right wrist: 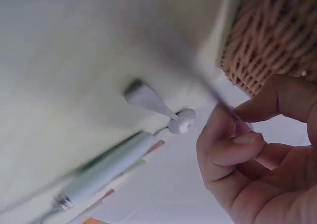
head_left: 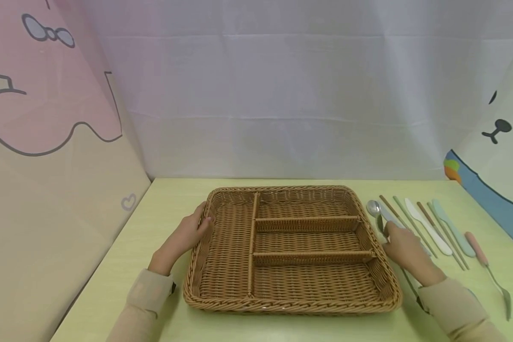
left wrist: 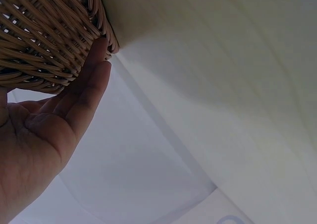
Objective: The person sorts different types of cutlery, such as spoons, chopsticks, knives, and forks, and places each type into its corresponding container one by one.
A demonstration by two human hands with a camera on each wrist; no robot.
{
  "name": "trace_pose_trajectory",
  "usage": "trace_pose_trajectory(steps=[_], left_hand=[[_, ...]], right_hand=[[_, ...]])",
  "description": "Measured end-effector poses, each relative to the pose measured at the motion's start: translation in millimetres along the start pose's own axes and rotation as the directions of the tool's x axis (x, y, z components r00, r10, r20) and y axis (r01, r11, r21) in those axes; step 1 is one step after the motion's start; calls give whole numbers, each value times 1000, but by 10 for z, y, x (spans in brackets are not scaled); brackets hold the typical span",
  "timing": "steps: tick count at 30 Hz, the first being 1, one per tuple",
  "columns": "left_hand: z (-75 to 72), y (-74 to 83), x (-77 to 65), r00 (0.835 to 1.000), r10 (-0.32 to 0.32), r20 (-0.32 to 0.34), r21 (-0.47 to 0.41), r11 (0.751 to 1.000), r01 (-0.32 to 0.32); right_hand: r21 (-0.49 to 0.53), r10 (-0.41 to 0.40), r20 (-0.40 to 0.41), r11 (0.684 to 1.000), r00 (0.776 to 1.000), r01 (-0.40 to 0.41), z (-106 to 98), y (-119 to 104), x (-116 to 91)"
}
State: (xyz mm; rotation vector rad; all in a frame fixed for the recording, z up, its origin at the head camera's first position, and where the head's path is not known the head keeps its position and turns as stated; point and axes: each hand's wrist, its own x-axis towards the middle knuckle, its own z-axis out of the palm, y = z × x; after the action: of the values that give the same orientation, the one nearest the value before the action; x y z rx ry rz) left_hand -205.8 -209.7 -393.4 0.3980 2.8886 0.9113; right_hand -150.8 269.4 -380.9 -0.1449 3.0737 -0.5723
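Note:
A brown wicker basket (head_left: 312,304) with divided compartments sits on the table. My left hand (head_left: 187,232) grips its left rim, thumb over the inside and fingers along the outer wall, as the left wrist view (left wrist: 47,130) also shows. Just outside the basket's right side, my right hand (head_left: 406,249) pinches a slender metal utensil (right wrist: 210,90) between thumb and fingers. Blur and the hand hide what kind it is. Close to that hand lies a silver spoon (head_left: 374,208), beside a knife with a pale blue-grey blade (head_left: 389,213).
Right of the hand lie chopsticks (head_left: 402,209), a white knife (head_left: 427,228), a mint-green knife (head_left: 453,228) and a pink-handled fork (head_left: 479,249). A white curtain (head_left: 282,104) stands behind the pale yellow table (head_left: 175,190), with printed cloth panels (head_left: 68,213) at both sides.

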Motion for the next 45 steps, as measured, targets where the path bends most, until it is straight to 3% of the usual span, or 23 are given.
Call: trace_pose_trajectory(steps=[15,25,33,40,45], left_hand=[[13,-11,13,1000,0,2,4,1000,0],[20,-30,18,1000,5,1,3,1000,-5],[26,-17,14,1000,2,4,-11,1000,-1],[30,-11,18,1000,-15,8,-17,1000,15],[32,-13,23,1000,-7,-1,-16,1000,7]], right_hand=[[-16,-63,-62,998,996,63,-277,-166,41],[-66,-149,-96,988,984,143,-384,-445,10],[-127,-203,-79,973,976,192,-384,-696,-26],[-214,-317,-152,935,936,282,-295,-885,-38],[-232,-359,-154,919,921,319,-243,-1042,-82]])
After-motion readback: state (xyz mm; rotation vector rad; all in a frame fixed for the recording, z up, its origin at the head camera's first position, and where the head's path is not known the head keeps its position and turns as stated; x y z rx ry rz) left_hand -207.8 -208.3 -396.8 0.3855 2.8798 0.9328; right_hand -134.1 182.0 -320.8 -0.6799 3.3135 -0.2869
